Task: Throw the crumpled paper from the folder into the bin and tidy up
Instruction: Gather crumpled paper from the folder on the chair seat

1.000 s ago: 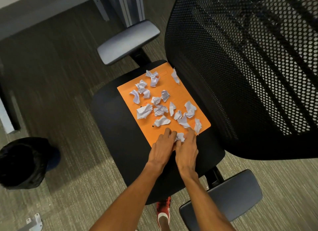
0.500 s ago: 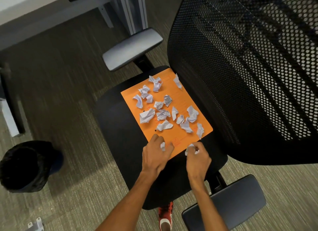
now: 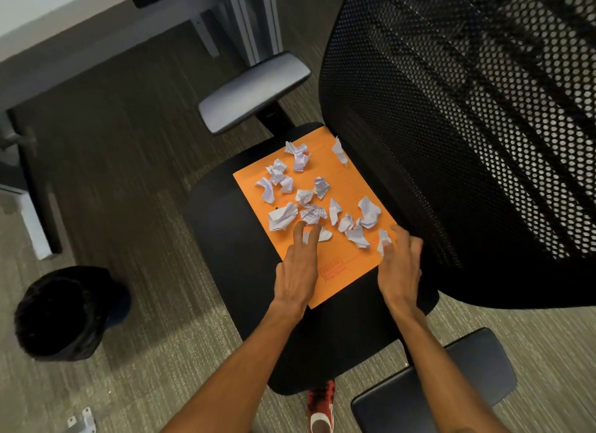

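Note:
An orange folder [image 3: 346,266] lies flat on the black chair seat [image 3: 222,239]. Several crumpled white paper pieces [image 3: 283,216] are scattered over it. My left hand [image 3: 298,271] reaches onto the folder, its index and middle fingers straight and resting on one paper piece [image 3: 325,234]. At the folder's right edge my right hand [image 3: 401,264] curls its fingers round another crumpled piece [image 3: 383,239]. The black-lined bin [image 3: 64,313] stands on the carpet to the left of the chair.
The chair's mesh backrest [image 3: 467,142] rises close on the right of the folder. Grey armrests sit at the far side [image 3: 254,90] and the near side [image 3: 451,377]. A desk frame [image 3: 225,19] stands at the top. My red shoe [image 3: 321,403] shows under the seat.
Both hands moved forward from the folder's near edge onto it. The left hand went from pinching a piece to stretching two fingers over another; the right now curls at a piece farther up.

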`<action>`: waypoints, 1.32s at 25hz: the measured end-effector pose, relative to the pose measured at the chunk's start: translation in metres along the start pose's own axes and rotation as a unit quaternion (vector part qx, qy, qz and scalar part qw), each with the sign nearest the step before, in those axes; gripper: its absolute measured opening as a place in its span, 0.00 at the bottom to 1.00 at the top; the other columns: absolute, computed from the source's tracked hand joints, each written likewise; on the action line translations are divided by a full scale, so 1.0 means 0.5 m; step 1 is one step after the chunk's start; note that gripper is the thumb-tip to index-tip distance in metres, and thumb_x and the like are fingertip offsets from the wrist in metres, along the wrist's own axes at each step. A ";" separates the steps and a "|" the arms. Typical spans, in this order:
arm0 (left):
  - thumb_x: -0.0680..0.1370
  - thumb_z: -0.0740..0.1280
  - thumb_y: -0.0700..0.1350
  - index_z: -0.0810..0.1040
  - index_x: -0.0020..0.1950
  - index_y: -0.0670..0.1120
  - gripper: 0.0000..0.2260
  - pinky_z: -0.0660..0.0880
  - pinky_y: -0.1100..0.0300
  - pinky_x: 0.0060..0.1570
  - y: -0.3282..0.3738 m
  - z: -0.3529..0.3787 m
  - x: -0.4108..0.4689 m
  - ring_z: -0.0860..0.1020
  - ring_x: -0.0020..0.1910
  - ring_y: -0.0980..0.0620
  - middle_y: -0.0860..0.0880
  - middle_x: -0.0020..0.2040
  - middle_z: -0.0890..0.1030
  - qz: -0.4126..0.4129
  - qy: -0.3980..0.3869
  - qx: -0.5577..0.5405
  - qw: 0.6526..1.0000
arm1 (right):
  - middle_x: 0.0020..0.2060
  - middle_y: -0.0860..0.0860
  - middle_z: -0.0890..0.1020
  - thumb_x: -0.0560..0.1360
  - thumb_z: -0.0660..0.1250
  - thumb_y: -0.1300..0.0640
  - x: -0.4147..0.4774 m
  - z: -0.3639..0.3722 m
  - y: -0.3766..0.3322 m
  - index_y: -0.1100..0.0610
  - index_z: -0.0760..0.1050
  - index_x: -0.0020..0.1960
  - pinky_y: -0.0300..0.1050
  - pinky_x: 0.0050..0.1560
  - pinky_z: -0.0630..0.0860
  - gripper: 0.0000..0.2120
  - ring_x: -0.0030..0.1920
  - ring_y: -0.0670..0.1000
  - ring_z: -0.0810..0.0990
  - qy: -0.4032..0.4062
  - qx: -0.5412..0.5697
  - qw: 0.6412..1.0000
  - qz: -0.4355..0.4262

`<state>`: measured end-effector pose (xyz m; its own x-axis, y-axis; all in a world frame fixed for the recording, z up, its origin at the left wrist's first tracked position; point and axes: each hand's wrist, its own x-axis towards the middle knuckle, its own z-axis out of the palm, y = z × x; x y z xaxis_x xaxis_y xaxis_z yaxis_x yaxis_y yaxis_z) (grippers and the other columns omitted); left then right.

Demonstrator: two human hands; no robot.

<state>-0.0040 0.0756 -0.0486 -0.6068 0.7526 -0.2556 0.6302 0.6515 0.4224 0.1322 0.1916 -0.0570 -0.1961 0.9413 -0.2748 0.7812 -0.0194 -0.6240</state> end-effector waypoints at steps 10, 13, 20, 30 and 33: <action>0.84 0.58 0.46 0.65 0.65 0.49 0.10 0.75 0.51 0.38 -0.001 0.022 0.034 0.78 0.48 0.47 0.47 0.63 0.68 -0.008 -0.058 0.066 0.996 | 0.53 0.54 0.74 0.83 0.60 0.55 -0.011 0.034 0.005 0.55 0.72 0.60 0.47 0.44 0.69 0.08 0.46 0.53 0.75 -0.065 -0.069 0.995 -0.021; 0.84 0.55 0.45 0.64 0.69 0.49 0.13 0.75 0.51 0.40 0.006 0.012 0.022 0.79 0.47 0.46 0.48 0.63 0.69 -0.045 -0.073 -0.014 0.996 | 0.46 0.53 0.79 0.81 0.60 0.57 -0.029 0.030 0.000 0.56 0.75 0.53 0.49 0.46 0.71 0.07 0.44 0.53 0.78 -0.030 0.001 0.998 0.054; 0.82 0.58 0.52 0.79 0.57 0.51 0.12 0.70 0.58 0.49 -0.021 -0.007 -0.029 0.77 0.52 0.49 0.52 0.55 0.74 -0.111 -0.061 -0.170 0.977 | 0.41 0.53 0.84 0.77 0.66 0.58 -0.100 0.039 -0.032 0.53 0.80 0.45 0.42 0.31 0.78 0.05 0.35 0.50 0.85 -0.042 0.249 0.939 0.234; 0.77 0.65 0.52 0.75 0.35 0.44 0.14 0.75 0.53 0.35 -0.182 -0.110 -0.078 0.81 0.27 0.55 0.48 0.35 0.82 -0.263 0.064 -0.383 0.883 | 0.35 0.55 0.79 0.76 0.69 0.65 -0.221 0.174 -0.221 0.60 0.80 0.49 0.36 0.22 0.70 0.02 0.26 0.47 0.74 -0.196 0.416 0.830 0.316; 0.78 0.67 0.47 0.78 0.39 0.45 0.10 0.73 0.59 0.27 -0.275 -0.148 -0.095 0.80 0.26 0.56 0.49 0.34 0.83 -0.319 0.099 -0.448 0.829 | 0.36 0.55 0.79 0.77 0.68 0.64 -0.269 0.237 -0.291 0.60 0.79 0.52 0.37 0.24 0.71 0.04 0.30 0.48 0.75 -0.230 0.408 0.824 0.319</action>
<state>-0.0977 -0.0568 -0.0305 -0.8023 0.1939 -0.5645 -0.4081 0.5120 0.7559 -0.0255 0.0278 -0.0160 -0.2500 0.4284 -0.8683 0.1901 -0.8576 -0.4779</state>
